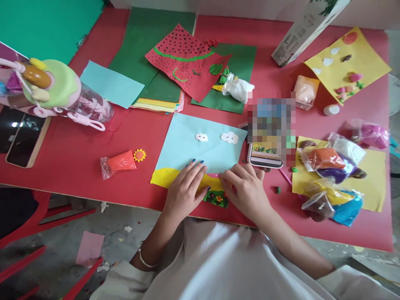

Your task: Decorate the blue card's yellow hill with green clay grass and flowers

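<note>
We seem to be shaping the pink strip (213,175) by the yellow clay (165,176) on the blue paper (181,146); our left hand (185,192) lies flat, fingers released, while our right hand (246,189) curls in, its grip impossible to tell; this calls for light fingertips, clear of the flower patch (215,200)

And here's the red table (71,146), well covered! At its left end, a dark phone (23,143) and a bottle (96,106) are seen; nearer the middle, 1 orange packet (121,163) is set beside 1 sunflower (139,155). Front and centre is taken by a blue cloud picture (181,137). Over on the right, 2 yellow sheets (373,166) are spread, with a white cap (331,110) and pink packet (373,135) placed between them.
</note>
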A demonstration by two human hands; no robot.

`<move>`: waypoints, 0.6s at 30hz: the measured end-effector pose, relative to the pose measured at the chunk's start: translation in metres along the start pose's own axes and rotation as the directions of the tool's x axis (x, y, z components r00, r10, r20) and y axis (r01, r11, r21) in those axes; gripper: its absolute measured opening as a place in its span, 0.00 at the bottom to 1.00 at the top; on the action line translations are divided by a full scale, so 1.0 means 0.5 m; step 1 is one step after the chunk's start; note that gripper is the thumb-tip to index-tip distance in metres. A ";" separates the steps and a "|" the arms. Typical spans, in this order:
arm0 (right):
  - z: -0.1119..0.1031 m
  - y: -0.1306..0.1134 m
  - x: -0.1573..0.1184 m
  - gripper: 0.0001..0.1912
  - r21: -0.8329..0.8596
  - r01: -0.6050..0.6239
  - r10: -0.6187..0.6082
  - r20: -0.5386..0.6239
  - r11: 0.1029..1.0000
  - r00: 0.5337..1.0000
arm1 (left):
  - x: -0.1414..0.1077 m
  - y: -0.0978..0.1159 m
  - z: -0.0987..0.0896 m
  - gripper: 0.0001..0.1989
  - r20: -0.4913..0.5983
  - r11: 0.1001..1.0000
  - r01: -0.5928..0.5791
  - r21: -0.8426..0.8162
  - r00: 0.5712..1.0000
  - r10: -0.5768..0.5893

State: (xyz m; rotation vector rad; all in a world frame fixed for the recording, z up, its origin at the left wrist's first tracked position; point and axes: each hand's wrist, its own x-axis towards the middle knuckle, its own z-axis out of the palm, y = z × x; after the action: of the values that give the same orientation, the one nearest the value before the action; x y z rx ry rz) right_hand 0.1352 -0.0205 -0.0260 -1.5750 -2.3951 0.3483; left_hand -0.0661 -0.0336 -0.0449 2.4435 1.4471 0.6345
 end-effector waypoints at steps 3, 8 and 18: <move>-0.016 -0.008 0.010 0.07 -0.081 0.024 -0.021 0.038 0.996 0.999 | -0.001 0.000 0.002 0.26 -0.007 1.000 0.005 -0.014 1.000 -0.006; -0.036 -0.014 0.023 0.07 -0.156 0.062 -0.047 0.100 0.986 0.994 | -0.002 -0.001 0.004 0.25 -0.021 1.000 0.005 -0.018 1.000 -0.005; -0.061 0.016 -0.008 0.07 -0.013 0.007 -0.007 -0.002 1.000 1.000 | -0.005 -0.002 0.009 0.26 -0.039 0.999 -0.005 -0.037 0.999 0.003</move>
State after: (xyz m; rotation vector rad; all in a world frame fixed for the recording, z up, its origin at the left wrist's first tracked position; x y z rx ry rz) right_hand 0.1538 -0.0194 0.0000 -1.5710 -2.4058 0.3302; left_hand -0.0659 -0.0353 -0.0500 2.4195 1.4320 0.7069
